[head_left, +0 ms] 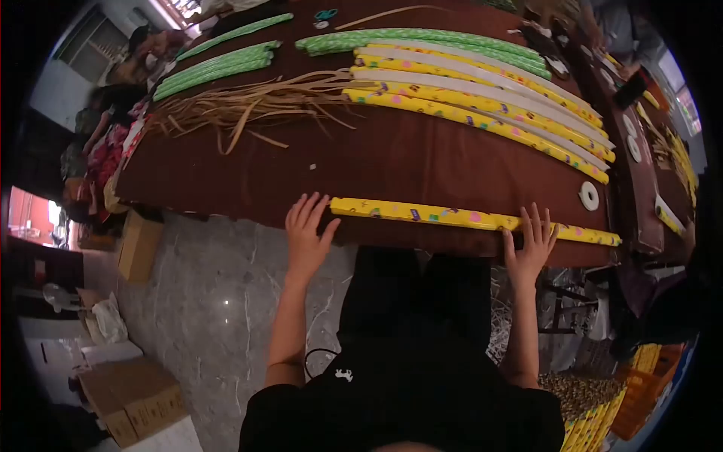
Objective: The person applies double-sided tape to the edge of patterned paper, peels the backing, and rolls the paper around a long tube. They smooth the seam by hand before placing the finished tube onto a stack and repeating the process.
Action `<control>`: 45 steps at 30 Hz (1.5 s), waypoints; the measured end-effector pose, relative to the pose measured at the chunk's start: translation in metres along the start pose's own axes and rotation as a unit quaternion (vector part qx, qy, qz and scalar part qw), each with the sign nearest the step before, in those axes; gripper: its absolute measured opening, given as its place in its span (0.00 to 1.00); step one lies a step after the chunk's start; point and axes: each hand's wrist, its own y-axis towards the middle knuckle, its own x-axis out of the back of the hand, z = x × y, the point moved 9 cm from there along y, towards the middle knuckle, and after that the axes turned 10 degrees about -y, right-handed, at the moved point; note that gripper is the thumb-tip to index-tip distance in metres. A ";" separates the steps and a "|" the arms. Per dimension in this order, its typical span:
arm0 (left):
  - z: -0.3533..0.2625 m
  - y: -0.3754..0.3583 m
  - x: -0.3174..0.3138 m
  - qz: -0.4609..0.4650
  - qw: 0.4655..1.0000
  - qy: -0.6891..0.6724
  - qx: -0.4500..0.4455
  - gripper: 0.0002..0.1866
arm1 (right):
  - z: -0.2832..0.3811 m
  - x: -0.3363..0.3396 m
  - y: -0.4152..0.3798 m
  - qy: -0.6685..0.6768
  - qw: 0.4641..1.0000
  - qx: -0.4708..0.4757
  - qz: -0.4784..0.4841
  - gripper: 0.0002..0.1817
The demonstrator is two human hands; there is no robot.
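A long yellow roll of patterned wrapping paper (429, 214) lies along the near edge of the brown-covered table (248, 177). At its left end is my left hand (306, 235), fingers stretched out, with the thumb by the roll's tip. My right hand (530, 248) rests flat across the roll toward its right end, fingers spread. Neither hand grips anything. Beyond the right hand sits a white roll of tape (589, 196).
Several yellow rolls (482, 113) and pale strips lie farther back, with green rolls (218, 68) behind. Brown paper strips (233, 109) are heaped at left. Teal scissors (325, 14) lie at the far side. Cardboard boxes (139, 395) stand on the floor. A person (625, 34) is at the right.
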 end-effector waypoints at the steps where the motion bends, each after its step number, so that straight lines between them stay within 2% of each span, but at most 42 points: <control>1: -0.001 0.000 0.002 -0.019 0.999 -0.030 -0.015 0.24 | 0.016 0.003 0.007 0.013 1.000 0.009 -0.002 0.29; 3: 0.006 0.001 -0.003 -0.011 0.996 -0.090 0.022 0.24 | 0.072 0.004 0.016 0.123 0.985 0.108 0.049 0.34; 4: 0.005 0.001 -0.003 -0.021 0.996 -0.077 0.033 0.28 | 0.105 0.012 0.021 0.155 0.974 0.162 0.031 0.37; 5: 0.001 0.002 -0.002 -0.025 0.996 -0.073 0.036 0.28 | 0.137 0.014 0.022 0.185 0.963 0.196 0.030 0.36; 7: 0.008 0.003 0.000 -0.055 0.972 -0.191 0.123 0.34 | 0.194 0.022 0.023 0.226 0.941 0.252 0.017 0.33; 8: 0.006 0.005 -0.002 -0.056 0.972 -0.190 0.122 0.34 | 0.217 0.027 0.024 0.237 0.932 0.274 0.005 0.31; 10: 0.005 0.004 -0.004 -0.070 0.967 -0.207 0.134 0.39 | 0.250 0.019 0.027 0.277 0.927 0.251 -0.008 0.27; 11: 0.004 0.002 -0.006 -0.068 0.967 -0.206 0.134 0.39 | 0.260 0.024 0.033 0.291 0.925 0.241 -0.041 0.21; 13: 0.016 -0.006 -0.003 -0.144 0.919 -0.316 0.187 0.39 | 0.279 0.018 0.036 0.290 0.926 0.241 -0.032 0.19; 17: 0.009 -0.006 0.001 -0.174 0.910 -0.338 0.167 0.38 | 0.289 0.014 0.034 0.275 0.934 0.227 -0.033 0.13; 23: 0.005 -0.006 -0.015 -0.127 0.886 -0.395 0.205 0.36 | 0.293 0.025 0.025 0.289 0.928 0.213 -0.103 0.15; 31: 0.013 -0.014 -0.019 -0.172 0.817 -0.493 0.245 0.37 | 0.297 0.028 0.012 0.288 0.926 0.214 -0.117 0.15; 35: 0.014 -0.016 -0.017 -0.169 0.824 -0.479 0.252 0.37 | 0.298 0.029 0.005 0.280 0.928 0.208 -0.129 0.15; 37: 0.012 -0.017 -0.013 -0.163 0.847 -0.428 0.271 0.38 | 0.299 0.029 0.004 0.281 0.929 0.208 -0.123 0.16; 39: 0.008 -0.016 -0.012 -0.174 0.830 -0.457 0.269 0.38 | 0.298 0.025 0.000 0.281 0.926 0.217 -0.128 0.17; 40: 0.007 -0.014 -0.009 -0.167 0.849 -0.426 0.265 0.37 | 0.298 0.024 -0.002 0.274 0.930 0.209 -0.127 0.17; 45: 0.011 -0.016 -0.013 -0.126 0.845 -0.447 0.266 0.36 | 0.300 0.019 -0.015 0.271 0.935 0.199 -0.109 0.23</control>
